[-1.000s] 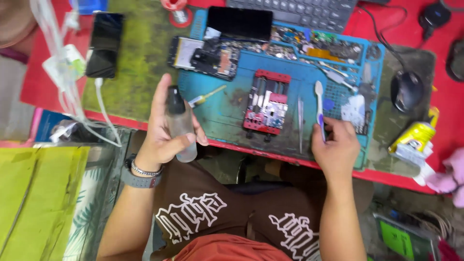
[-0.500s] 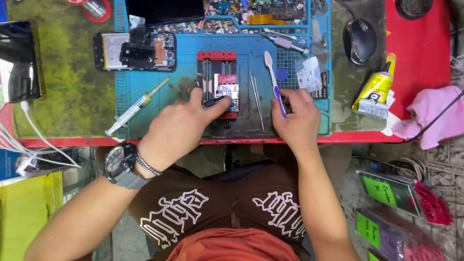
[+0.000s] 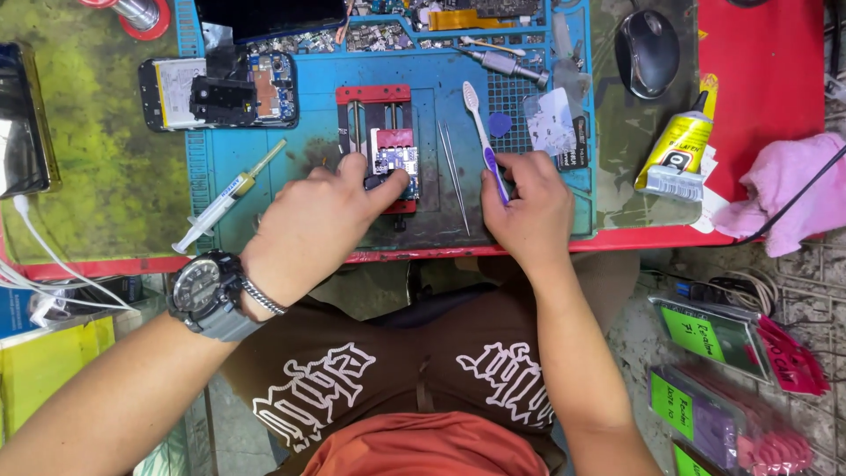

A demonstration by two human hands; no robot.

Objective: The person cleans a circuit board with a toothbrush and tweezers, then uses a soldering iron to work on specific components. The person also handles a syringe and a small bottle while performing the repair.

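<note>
A cluttered repair bench with a blue work mat (image 3: 264, 159) on a red table is filling the view. The left hand (image 3: 322, 220) is resting on the red board clamp (image 3: 377, 145), fingertips pinching at the small circuit board (image 3: 397, 160) sitting in its lower half. The clamp's long axis is running away from the person, straight ahead of that hand. The right hand (image 3: 529, 207) is closed around a toothbrush (image 3: 480, 132), bristles pointing away, just right of the clamp. Tweezers (image 3: 454, 176) are lying between brush and clamp, right in the path. A syringe (image 3: 225, 194) is sitting left, an opened phone (image 3: 216, 88) beyond it, a glue tube (image 3: 674, 150) well to the right.
</note>
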